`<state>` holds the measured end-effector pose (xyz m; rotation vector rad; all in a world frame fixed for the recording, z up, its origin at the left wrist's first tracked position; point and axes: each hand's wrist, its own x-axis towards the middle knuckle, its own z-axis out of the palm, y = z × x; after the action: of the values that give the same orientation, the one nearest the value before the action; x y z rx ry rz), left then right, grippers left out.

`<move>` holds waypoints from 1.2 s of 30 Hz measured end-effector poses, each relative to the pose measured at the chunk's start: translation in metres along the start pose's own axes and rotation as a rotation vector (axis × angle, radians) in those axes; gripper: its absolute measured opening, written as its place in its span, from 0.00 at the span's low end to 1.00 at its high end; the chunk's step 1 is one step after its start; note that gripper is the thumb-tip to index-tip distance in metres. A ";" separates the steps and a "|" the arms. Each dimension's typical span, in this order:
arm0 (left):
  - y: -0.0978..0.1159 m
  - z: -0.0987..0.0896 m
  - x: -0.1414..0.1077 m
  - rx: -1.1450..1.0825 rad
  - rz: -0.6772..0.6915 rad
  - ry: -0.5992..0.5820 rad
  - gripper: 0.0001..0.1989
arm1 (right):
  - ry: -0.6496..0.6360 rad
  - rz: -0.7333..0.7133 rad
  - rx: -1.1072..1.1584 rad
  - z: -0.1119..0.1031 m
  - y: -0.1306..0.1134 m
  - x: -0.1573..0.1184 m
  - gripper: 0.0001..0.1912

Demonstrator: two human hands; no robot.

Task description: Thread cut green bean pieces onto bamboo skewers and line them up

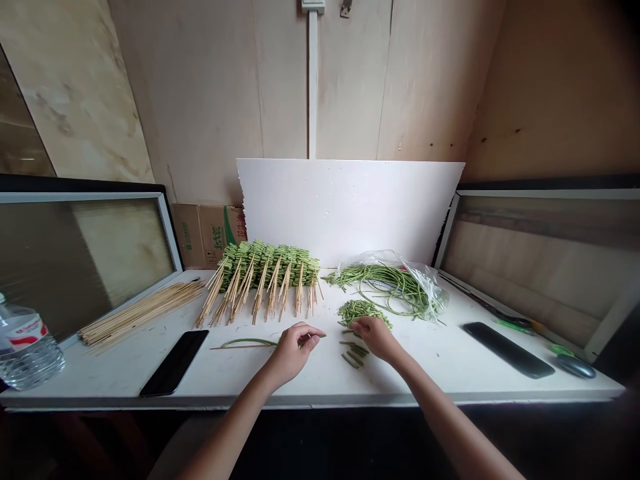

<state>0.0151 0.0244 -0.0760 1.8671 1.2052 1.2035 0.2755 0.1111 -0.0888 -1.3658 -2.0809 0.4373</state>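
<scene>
Pinching loosely, the curled thumb and forefinger of the left hand (291, 353) hold a long green bean (245, 341), which arcs out leftward beside a thin stick (233, 347). The right hand (376, 335) reaches to the near edge of the pile of cut pieces (361, 309), fingers bent and bunched; whether they grip a piece, I cannot tell. Just nearer lie loose pieces (352, 360).

Beyond, at far left, rows of skewered beans (270, 261) are stacked, sticks pointing near; left of them lie bare skewers (145, 312). Whole beans (385, 277) spill from a clear bag (430, 283) at far right. A black phone (175, 364) and water bottle (27, 347) stand at left, a dark flat object (507, 349) and grey mouse (575, 366) at right.

The white table (225, 381) meets a white panel (350, 207), a cardboard box (200, 233) and a pale wall (210, 87).
</scene>
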 end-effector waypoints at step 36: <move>-0.016 -0.001 0.001 0.004 -0.039 -0.060 0.18 | -0.279 0.173 0.953 -0.050 -0.001 -0.034 0.23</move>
<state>0.0085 0.0317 -0.0887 1.8611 1.2068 1.1166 0.3174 0.0768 -0.0606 -0.9090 -1.5560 1.5223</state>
